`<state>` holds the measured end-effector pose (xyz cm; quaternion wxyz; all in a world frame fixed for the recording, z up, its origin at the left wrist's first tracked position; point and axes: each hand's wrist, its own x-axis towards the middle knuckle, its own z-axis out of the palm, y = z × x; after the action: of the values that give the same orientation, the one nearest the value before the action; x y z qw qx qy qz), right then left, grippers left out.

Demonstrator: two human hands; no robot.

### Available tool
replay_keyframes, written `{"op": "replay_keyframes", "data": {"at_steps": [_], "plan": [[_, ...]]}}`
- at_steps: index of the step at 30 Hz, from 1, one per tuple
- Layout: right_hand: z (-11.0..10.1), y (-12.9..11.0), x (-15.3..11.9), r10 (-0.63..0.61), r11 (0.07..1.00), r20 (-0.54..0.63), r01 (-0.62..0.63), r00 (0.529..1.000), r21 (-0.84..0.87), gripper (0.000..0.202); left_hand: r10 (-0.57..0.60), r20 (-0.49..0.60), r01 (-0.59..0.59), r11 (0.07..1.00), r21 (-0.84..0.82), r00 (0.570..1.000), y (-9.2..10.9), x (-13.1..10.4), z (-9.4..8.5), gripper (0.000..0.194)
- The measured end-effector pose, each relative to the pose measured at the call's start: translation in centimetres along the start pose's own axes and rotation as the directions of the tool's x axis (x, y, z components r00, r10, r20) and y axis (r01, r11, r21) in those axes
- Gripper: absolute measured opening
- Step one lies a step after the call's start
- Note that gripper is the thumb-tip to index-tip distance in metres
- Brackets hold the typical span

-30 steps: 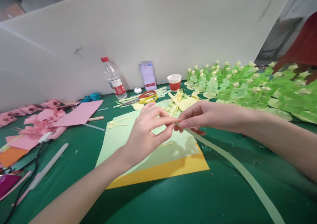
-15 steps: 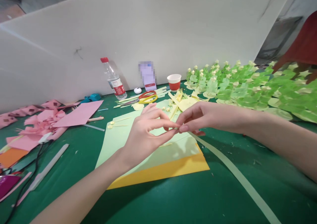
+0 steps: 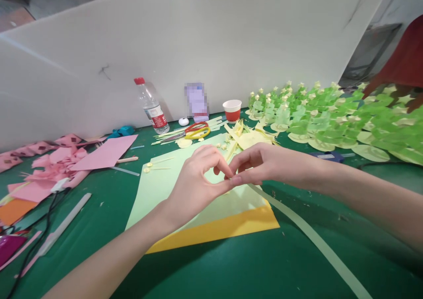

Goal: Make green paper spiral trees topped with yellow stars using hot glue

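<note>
My left hand (image 3: 201, 180) and my right hand (image 3: 256, 164) meet fingertip to fingertip above the pale green sheet (image 3: 148, 202). A long pale green paper strip (image 3: 310, 233) runs from between my right fingers down to the lower right. My left thumb and forefinger pinch together beside my right fingertips; whatever is between them is hidden. Under the green sheet lies a yellow-orange sheet (image 3: 214, 233). Two small yellow pieces on thin stems (image 3: 147, 167) rest on the green sheet's left part.
Behind the sheets are scissors (image 3: 198, 130), yellow paper scraps (image 3: 253, 138), a red and white cup (image 3: 232, 111), a bottle (image 3: 155, 111) and a phone (image 3: 197, 100). Green paper plants (image 3: 313, 109) crowd the right; pink paper (image 3: 105, 153) and a glue stick (image 3: 66, 224) lie left.
Both hands have shifted slightly left and down. My left fingers have curled in closer to the thumb. A dark blue object now shows beyond my right forearm.
</note>
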<state>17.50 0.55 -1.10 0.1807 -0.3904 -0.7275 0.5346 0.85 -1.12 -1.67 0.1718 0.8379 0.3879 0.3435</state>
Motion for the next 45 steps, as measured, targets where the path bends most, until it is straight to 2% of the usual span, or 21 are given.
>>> {"op": "replay_keyframes", "data": {"at_steps": [2,5,9,15,21,24,27,30,34,39,43,45], "plan": [[0.0,-0.1,0.0,0.010,1.000,0.005,-0.010,1.000,0.011,0.019,0.010,0.003,-0.010,1.000,0.012,1.000,-0.1,0.0,0.1,0.017],[-0.4,0.0,0.0,0.012,1.000,0.036,-0.012,0.999,0.012,0.019,0.057,0.067,-0.057,0.998,-0.004,0.996,-0.4,0.1,0.1,0.004],[-0.9,0.3,0.0,0.042,0.998,0.066,-0.039,0.997,-0.046,0.023,0.094,0.150,-0.086,0.995,-0.059,0.984,-0.5,0.1,0.0,0.011],[-0.9,0.3,0.0,-0.001,1.000,0.145,-0.002,0.989,0.016,0.022,-0.035,0.035,0.040,0.988,-0.147,0.999,-0.3,-0.2,0.1,0.011],[-0.3,0.0,0.0,-0.009,0.999,0.122,0.003,0.993,0.050,0.018,-0.066,0.037,0.070,0.991,-0.114,0.997,-0.1,-0.1,0.3,0.025],[-0.2,-0.1,0.0,0.002,1.000,0.102,-0.004,0.995,0.019,0.018,-0.027,0.042,0.031,0.996,-0.083,0.999,-0.1,-0.1,0.2,0.019],[-0.6,0.0,-0.1,0.021,1.000,0.089,-0.020,0.996,-0.009,0.020,0.062,0.128,-0.052,0.995,-0.086,0.990,-0.3,0.0,0.0,0.005],[-1.0,0.1,-0.2,0.049,0.999,0.106,-0.046,0.993,-0.026,0.020,0.115,0.200,-0.098,0.991,-0.093,0.973,-0.4,0.0,-0.1,0.015],[-1.0,0.2,0.0,0.059,0.998,0.142,-0.058,0.988,-0.015,0.022,0.036,0.126,-0.025,0.996,-0.085,0.991,-0.5,-0.1,0.2,0.011],[-0.5,0.1,0.1,0.033,0.999,0.097,-0.032,0.995,-0.010,0.021,-0.071,0.061,0.076,0.993,-0.088,0.996,-0.5,0.0,0.6,0.021],[-0.8,0.2,0.0,0.040,0.999,0.084,-0.038,0.996,-0.026,0.018,-0.002,0.161,0.019,0.994,-0.104,0.987,-0.4,0.1,0.3,0.004],[-1.0,0.3,0.0,0.050,0.999,0.104,-0.048,0.993,-0.019,0.018,0.034,0.208,-0.008,0.992,-0.123,0.978,-0.4,0.1,0.2,0.008]]}}
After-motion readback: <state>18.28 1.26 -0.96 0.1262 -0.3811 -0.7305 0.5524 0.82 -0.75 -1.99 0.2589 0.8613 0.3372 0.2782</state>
